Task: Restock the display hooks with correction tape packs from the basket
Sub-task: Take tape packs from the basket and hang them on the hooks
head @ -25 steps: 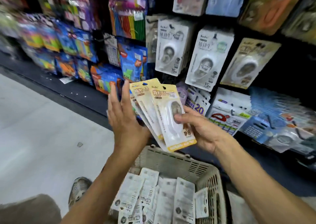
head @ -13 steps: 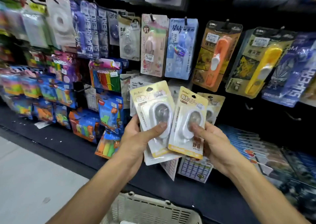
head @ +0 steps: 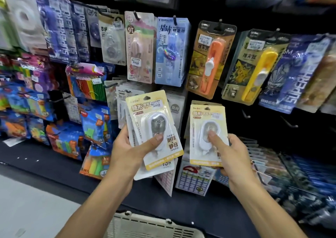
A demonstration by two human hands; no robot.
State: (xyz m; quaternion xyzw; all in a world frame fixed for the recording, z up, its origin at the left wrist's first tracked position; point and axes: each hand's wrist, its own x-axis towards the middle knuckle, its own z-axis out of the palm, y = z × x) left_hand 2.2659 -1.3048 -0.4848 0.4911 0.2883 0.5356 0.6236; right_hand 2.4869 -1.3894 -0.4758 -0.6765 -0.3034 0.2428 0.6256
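Left hand point(head: 127, 152) is gripping a small stack of yellow-edged packs point(head: 154, 128), thumb pressed across the blister of the front one, fingers wrapped round the back (can't count the stack, at least one white card pokes out underneath). Right hand point(head: 231, 157) pinches a single pack point(head: 207, 134) the same way, thumb on the white dispenser, fingers behind. The two are held apart, stack at roughly 10 o'clock from the single one, tilted a bit clockwise, while the single sits nearly upright.

Just behind the single pack I can see the top of a matching yellow card, close against it; can't tell if it's hanging or in the hand. At 12 o'clock from my hands hang the pink pack point(head: 141, 48) and the blue pack point(head: 171, 50); at 1 o'clock the orange one point(head: 209, 59), further right the yellow one point(head: 254, 68). Bare hooks point(head: 289, 122) stick out of the dark wall at 3 o'clock. Colourful bags point(head: 94, 126) crowd the 9 o'clock side. The basket point(head: 154, 226) rim shows at 6 o'clock, bottom edge of view, between my forearms.
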